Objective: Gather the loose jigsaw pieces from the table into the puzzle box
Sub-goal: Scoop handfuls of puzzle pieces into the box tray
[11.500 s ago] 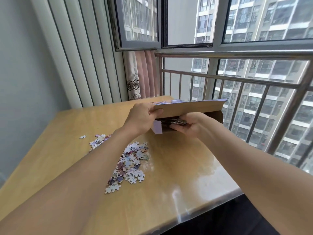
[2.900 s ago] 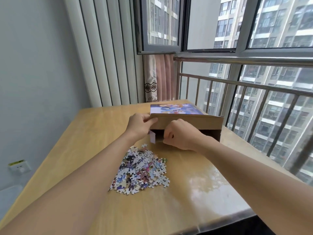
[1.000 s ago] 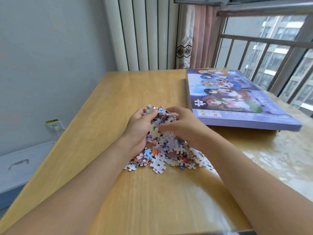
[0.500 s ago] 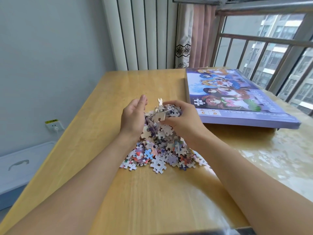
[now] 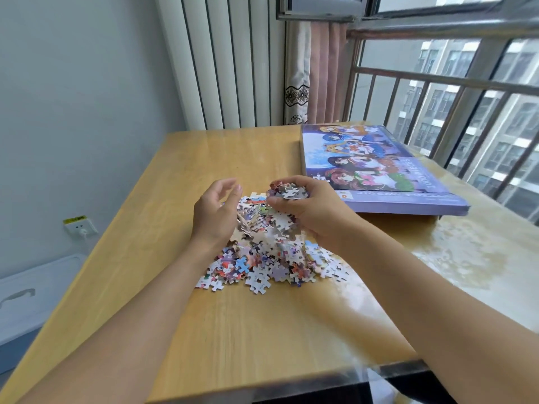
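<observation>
A heap of loose jigsaw pieces (image 5: 268,263) lies in the middle of the wooden table (image 5: 163,217). Above it my right hand (image 5: 309,211) is cupped around a handful of pieces, which stick out between thumb and fingers. My left hand (image 5: 215,211) hovers just left of that handful, fingers apart, palm facing right; a few pieces hang or fall between the two hands. The purple puzzle box (image 5: 376,167), with a cartoon picture on its lid, lies flat at the right rear of the table, just beyond my right hand.
A window railing (image 5: 437,83) runs along the table's right side, with a pink curtain (image 5: 320,74) and vertical blinds (image 5: 233,62) behind. On the left, below the table, are a wall socket (image 5: 78,227) and a white lidded bin (image 5: 32,295).
Both hands have risen from the heap. My right hand has lifted a handful of pieces, and my left hand has opened and drawn a little to the left.
</observation>
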### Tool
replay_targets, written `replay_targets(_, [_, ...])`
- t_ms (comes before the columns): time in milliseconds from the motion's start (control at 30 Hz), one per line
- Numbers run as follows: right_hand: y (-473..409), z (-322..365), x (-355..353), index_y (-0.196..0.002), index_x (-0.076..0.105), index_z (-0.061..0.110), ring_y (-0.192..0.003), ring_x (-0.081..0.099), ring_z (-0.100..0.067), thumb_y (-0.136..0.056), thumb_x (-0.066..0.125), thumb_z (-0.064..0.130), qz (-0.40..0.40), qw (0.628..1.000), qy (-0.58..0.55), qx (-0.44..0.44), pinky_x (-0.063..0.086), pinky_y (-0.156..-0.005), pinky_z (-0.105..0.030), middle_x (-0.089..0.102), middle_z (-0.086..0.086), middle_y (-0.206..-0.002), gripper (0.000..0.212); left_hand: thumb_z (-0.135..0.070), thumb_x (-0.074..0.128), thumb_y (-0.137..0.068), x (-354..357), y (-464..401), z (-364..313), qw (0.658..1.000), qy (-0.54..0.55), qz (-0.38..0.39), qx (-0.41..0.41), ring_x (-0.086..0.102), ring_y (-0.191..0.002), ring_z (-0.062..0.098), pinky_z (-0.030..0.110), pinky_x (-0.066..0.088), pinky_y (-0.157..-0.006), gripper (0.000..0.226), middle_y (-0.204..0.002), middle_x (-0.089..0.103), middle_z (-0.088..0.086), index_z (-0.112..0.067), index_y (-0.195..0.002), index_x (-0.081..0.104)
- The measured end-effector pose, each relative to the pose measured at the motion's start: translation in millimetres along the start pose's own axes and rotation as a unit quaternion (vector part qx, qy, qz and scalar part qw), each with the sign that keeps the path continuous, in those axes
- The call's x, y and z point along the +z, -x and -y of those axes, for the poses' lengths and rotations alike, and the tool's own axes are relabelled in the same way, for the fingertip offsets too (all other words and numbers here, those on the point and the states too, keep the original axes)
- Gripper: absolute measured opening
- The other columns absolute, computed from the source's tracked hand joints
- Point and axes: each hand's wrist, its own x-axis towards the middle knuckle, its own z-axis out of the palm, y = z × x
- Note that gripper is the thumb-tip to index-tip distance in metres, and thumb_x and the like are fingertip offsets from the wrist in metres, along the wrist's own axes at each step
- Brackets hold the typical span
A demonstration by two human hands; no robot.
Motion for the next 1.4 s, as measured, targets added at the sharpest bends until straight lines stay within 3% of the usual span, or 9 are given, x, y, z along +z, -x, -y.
replay_targets(233, [30,9,-19,-0.109,0.069,0.002,-0.076,0.07,-0.024,-0.087,0.075,0.003,0.033,0.989,-0.099,0.108,0.06,-0.059,-0.029,0.075,-0.016,-0.098,0.024,-0.02,0.069,-0.091,-8,14,-9,0.977,-0.136,-0.007,0.164,0.047,-0.119,0.0,0.007,0.03,-0.099,0.038,-0.127,0.056,-0.013,-0.018,-0.128,0.063])
replay_targets(433, [56,-9,-61,-0.099,0.072,0.007,-0.075,0.072,-0.019,-0.091,0.069,0.002,0.014,0.98,-0.128,0.151,0.06,-0.063,-0.027,0.076,-0.009,-0.088,0.009,-0.027,0.076,-0.083,26,7,-48,0.903,-0.26,0.206,0.272,0.039,-0.139,0.016,0.033,0.033,-0.116,0.069,-0.148,0.047,-0.002,-0.024,-0.145,0.044])
replay_targets(567, [59,-14,-84,-0.098,0.067,0.009,-0.07,0.069,-0.017,-0.091,0.07,0.003,-0.031,0.971,-0.154,0.179,0.061,-0.06,-0.029,0.068,-0.007,-0.081,0.01,-0.022,0.076,-0.08,73,-3,-66,0.858,-0.348,0.254,0.279,0.039,-0.14,0.02,0.041,0.04,-0.112,0.076,-0.152,0.044,0.0,-0.024,-0.148,0.042])
replay_targets(633, [59,-17,-91,-0.1,0.066,0.009,-0.07,0.068,-0.017,-0.09,0.072,0.003,-0.061,0.966,-0.161,0.192,0.061,-0.059,-0.027,0.067,-0.007,-0.081,0.013,-0.009,0.068,-0.083,87,-6,-71,0.872,-0.345,0.213,0.276,0.055,-0.123,0.024,0.038,0.049,-0.094,0.052,-0.136,0.061,0.0,-0.025,-0.131,0.061])
replay_targets(733, [57,-14,-104,-0.101,0.065,0.005,-0.068,0.068,-0.017,-0.091,0.071,0.002,-0.106,0.956,-0.189,0.198,0.063,-0.06,-0.03,0.067,-0.009,-0.078,0.012,-0.022,0.065,-0.092,101,-17,-80,0.91,-0.292,0.12,0.27,0.06,-0.086,0.032,0.034,0.041,-0.065,0.01,-0.096,0.073,0.007,-0.023,-0.098,0.073])
replay_targets(1067, [7,40,-109,-0.091,0.057,-0.003,-0.075,0.062,-0.025,-0.096,0.062,-0.002,-0.209,0.914,-0.318,0.136,0.061,-0.055,-0.034,0.06,-0.019,-0.087,0.007,-0.032,0.08,-0.081,116,-44,-116,0.966,-0.072,0.047,0.242,0.06,-0.073,0.021,0.033,0.05,-0.07,0.014,-0.079,0.071,0.0,-0.022,-0.09,0.078])
replay_targets(1167, [-6,46,-106,-0.093,0.058,-0.001,-0.074,0.063,-0.024,-0.097,0.061,-0.001,-0.246,0.908,-0.32,0.108,0.059,-0.073,-0.035,0.062,-0.017,-0.086,0.006,-0.028,0.08,-0.082,116,-45,-121,0.961,-0.064,0.061,0.263,0.06,-0.076,0.018,0.03,0.049,-0.069,0.008,-0.08,0.071,-0.003,-0.023,-0.087,0.077])
replay_targets(1300, [-19,47,-97,-0.117,0.059,0.0,-0.069,0.061,-0.022,-0.1,0.055,-0.002,-0.276,0.905,-0.305,0.106,0.054,-0.064,-0.031,0.065,-0.015,-0.094,0.017,-0.027,0.081,-0.081,114,-46,-121,0.963,-0.054,0.069,0.256,0.059,-0.073,0.016,0.03,0.048,-0.069,0.007,-0.077,0.07,-0.005,-0.022,-0.084,0.077])
replay_targets(1400, [-28,51,-88,-0.125,0.056,-0.002,-0.094,0.069,-0.031,-0.102,0.044,-0.006,-0.309,0.885,-0.329,0.117,0.054,-0.069,-0.032,0.066,-0.02,-0.115,0.027,-0.026,0.081,-0.081,111,-46,-122,0.964,-0.052,0.075,0.25,0.059,-0.073,0.016,0.028,0.047,-0.068,0.006,-0.077,0.07,-0.006,-0.022,-0.083,0.077])
